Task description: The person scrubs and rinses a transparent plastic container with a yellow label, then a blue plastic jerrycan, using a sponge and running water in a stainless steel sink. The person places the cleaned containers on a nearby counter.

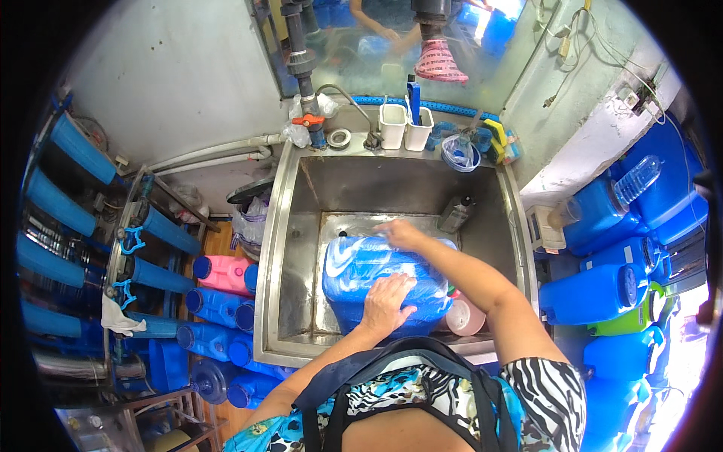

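Soapy blue jug [352, 275] under left hand [387, 303], fingers close together, thumb apart; right hand [402, 235] at far edge, fingers blurred, can't tell.

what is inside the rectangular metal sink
In the sink are a large blue plastic jug streaked white, a round pink plastic tub and a translucent dark-capped bottle. The jug hides whatever lies beneath it.

Glare whitens the lower right of this bright, fisheye-bent view.
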A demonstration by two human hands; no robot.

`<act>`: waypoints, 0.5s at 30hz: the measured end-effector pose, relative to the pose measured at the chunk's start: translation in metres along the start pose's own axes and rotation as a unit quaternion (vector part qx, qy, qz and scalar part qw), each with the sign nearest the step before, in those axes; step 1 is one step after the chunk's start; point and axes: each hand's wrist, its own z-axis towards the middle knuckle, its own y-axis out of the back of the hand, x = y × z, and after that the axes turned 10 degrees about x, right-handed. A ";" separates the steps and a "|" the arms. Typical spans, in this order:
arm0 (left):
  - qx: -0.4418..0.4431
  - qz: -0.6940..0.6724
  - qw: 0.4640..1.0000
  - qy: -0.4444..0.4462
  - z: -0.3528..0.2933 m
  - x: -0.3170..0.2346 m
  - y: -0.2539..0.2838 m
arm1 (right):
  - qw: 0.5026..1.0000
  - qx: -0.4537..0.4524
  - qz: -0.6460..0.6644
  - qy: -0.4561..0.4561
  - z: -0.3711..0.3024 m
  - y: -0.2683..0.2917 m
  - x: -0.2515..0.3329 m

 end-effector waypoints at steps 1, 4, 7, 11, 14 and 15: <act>-0.001 0.000 1.000 -0.009 -0.001 0.001 -0.001 | 0.989 -0.042 -0.007 0.141 0.009 -0.009 0.009; 0.024 0.003 1.000 0.017 -0.007 0.007 -0.009 | 0.920 -0.052 -0.074 0.381 0.024 -0.059 0.067; 0.032 0.063 0.997 0.043 -0.016 0.014 -0.023 | 0.832 0.183 -0.215 0.477 0.002 -0.097 0.124; 0.050 0.115 0.992 0.023 -0.020 0.021 -0.031 | 0.801 0.225 -0.424 0.358 -0.017 -0.100 0.162; 0.013 0.063 0.998 0.002 -0.013 0.018 -0.023 | 0.940 0.052 -0.290 0.174 0.016 -0.072 0.148; 0.003 0.039 0.999 -0.008 -0.011 0.015 -0.018 | 0.950 0.020 -0.242 0.196 0.030 -0.064 0.135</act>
